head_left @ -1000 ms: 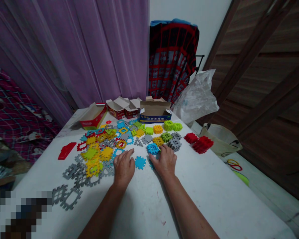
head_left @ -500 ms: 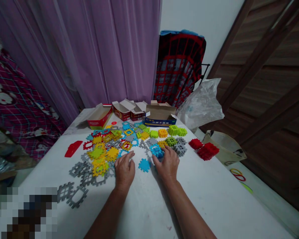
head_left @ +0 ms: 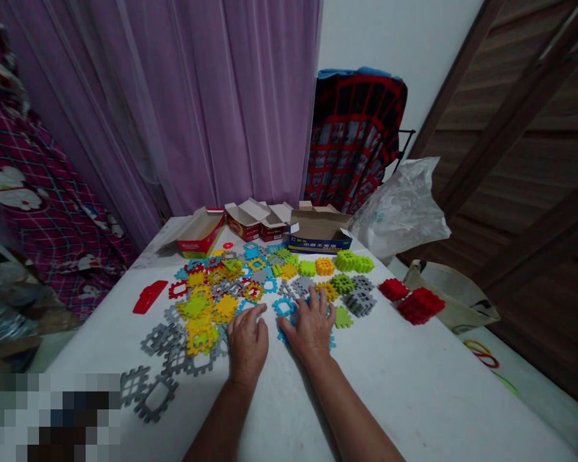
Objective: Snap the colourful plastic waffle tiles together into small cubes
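My right hand (head_left: 312,327) lies palm down with fingers spread over blue interlocking tiles, which peek out at both sides of it. A blue frame-shaped tile (head_left: 285,307) sits by its thumb and index finger. Just right of the hand is a light green tile (head_left: 344,317). My left hand (head_left: 249,343) rests at the near right edge of the mixed tile pile, thumb apart from the fingers, nothing seen in it. Yellow tiles (head_left: 225,308) and grey tiles (head_left: 202,361) lie beside it. A grey tile stack (head_left: 359,302) stands beyond the right hand.
Along the back stand opened cardboard boxes, among them a blue box (head_left: 319,245) and a red box (head_left: 201,244). Red tile stacks (head_left: 421,306) are at the right table edge. A red plastic piece (head_left: 150,296) lies left. A clear plastic bag (head_left: 399,212) is behind, right.
My right hand has shifted left, from the blue stack onto the blue tile between my hands. A light green tile now shows to its right. My left hand stays about where it was.
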`<state>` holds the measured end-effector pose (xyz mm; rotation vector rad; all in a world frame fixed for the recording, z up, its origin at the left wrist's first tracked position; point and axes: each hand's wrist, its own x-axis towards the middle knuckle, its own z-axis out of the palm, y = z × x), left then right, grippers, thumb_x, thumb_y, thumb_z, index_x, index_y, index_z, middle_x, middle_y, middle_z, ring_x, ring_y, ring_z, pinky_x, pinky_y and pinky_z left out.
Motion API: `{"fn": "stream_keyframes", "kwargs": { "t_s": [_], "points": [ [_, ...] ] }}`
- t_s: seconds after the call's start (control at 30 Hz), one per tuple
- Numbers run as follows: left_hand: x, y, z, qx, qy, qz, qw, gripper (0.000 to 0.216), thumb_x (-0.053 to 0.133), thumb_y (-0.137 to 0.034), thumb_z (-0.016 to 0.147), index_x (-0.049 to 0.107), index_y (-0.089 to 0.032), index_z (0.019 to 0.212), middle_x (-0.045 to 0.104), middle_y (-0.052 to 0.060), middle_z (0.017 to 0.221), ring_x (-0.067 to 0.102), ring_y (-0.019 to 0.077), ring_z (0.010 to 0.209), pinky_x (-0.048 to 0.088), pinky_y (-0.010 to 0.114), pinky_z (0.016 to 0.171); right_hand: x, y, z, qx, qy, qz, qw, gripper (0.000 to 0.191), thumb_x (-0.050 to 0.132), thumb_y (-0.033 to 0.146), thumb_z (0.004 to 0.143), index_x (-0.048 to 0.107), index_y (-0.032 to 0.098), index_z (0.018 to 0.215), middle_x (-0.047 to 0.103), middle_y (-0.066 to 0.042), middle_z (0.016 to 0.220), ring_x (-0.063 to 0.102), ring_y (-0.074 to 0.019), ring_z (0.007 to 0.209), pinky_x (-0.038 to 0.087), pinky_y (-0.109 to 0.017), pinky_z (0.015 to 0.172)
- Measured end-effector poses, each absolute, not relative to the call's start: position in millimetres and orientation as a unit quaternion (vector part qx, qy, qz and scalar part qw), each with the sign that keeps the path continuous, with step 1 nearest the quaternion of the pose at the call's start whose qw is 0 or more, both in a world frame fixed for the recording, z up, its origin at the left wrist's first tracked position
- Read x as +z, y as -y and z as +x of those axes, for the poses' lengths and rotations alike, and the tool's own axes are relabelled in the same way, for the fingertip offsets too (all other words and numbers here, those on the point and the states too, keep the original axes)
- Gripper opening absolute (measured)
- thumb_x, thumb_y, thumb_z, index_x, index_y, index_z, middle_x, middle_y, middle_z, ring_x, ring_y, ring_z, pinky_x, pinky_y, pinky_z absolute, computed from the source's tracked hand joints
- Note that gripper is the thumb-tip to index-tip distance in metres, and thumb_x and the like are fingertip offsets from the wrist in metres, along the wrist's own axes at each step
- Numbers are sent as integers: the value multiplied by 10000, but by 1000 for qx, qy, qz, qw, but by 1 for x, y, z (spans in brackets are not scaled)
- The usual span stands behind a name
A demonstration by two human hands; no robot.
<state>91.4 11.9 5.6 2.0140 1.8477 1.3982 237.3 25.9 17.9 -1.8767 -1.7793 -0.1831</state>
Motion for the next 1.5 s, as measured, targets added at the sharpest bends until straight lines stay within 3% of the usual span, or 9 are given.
{"fn": "stream_keyframes", "kwargs": {
  "t_s": [0.1, 0.23, 0.33, 0.43, 0.67, 0.9, 1.2, 1.5],
  "points": [
    [12, -1, 102, 410, -558, 721, 37, 304, 463, -126, 873, 717, -253, 982, 756, 34, 996, 644, 212, 1008, 403, 444, 998, 22, -23, 263, -88, 651, -691, 301, 343, 586, 420, 845, 729, 198, 1064, 530, -141, 1422, 353, -346, 1371, 259, -515, 1062],
    [12, 16, 122, 327, -498, 802, 37, 306, 541, -275, 897, 679, -279, 1170, 714, 33, 1212, 561, 257, 1218, 334, 499, 1074, 25, -20, 303, -116, 604, -725, 310, 285, 513, 326, 871, 756, 209, 965, 614, -124, 1312, 425, -323, 1300, 312, -491, 1008],
    [5, 25, 128, 275, -481, 832, 6, 446, 574, -413, 895, 603, -244, 1306, 650, 54, 1329, 500, 286, 1305, 305, 510, 1098, 23, -19, 309, -117, 607, -731, 290, 314, 545, 400, 856, 750, 194, 975, 615, -141, 1308, 429, -332, 1285, 321, -492, 998],
    [-3, 32, 124, 263, -472, 841, -38, 478, 555, -445, 911, 579, -228, 1336, 638, 65, 1345, 524, 269, 1284, 281, 478, 1111, 18, -20, 299, -114, 617, -732, 265, 435, 597, 495, 815, 716, 156, 1062, 581, -176, 1345, 413, -347, 1296, 321, -494, 1000],
    [-5, 45, 110, 300, -454, 835, -86, 393, 537, -353, 936, 598, -230, 1304, 669, 58, 1300, 593, 236, 1198, 265, 442, 1102, 6, -26, 293, -112, 607, -746, 250, 513, 581, 504, 812, 660, 113, 1135, 550, -210, 1369, 395, -362, 1302, 313, -506, 992],
    [3, 39, 108, 306, -473, 826, -3, 294, 525, -285, 934, 670, -251, 1187, 723, 66, 1192, 645, 251, 1111, 386, 475, 1024, 9, -22, 292, -99, 595, -752, 265, 402, 565, 415, 832, 682, 119, 1077, 573, -199, 1352, 414, -345, 1302, 313, -496, 1009],
    [1, 12, 87, 413, -521, 745, 58, 293, 415, -246, 963, 691, -218, 1057, 753, 67, 1018, 689, 202, 971, 532, 357, 870, 3, -29, 284, -113, 639, -679, 345, 387, 642, 439, 787, 692, 180, 1069, 550, -149, 1390, 369, -340, 1354, 281, -501, 1054],
    [2, 6, 77, 466, -557, 686, 56, 296, 422, -194, 922, 682, -208, 1061, 744, 65, 994, 688, 199, 959, 554, 349, 876, 18, -30, 234, -55, 655, -696, 289, 339, 667, 431, 767, 731, 178, 984, 523, -160, 1427, 284, -373, 1415, 216, -548, 1094]
  ]
}}
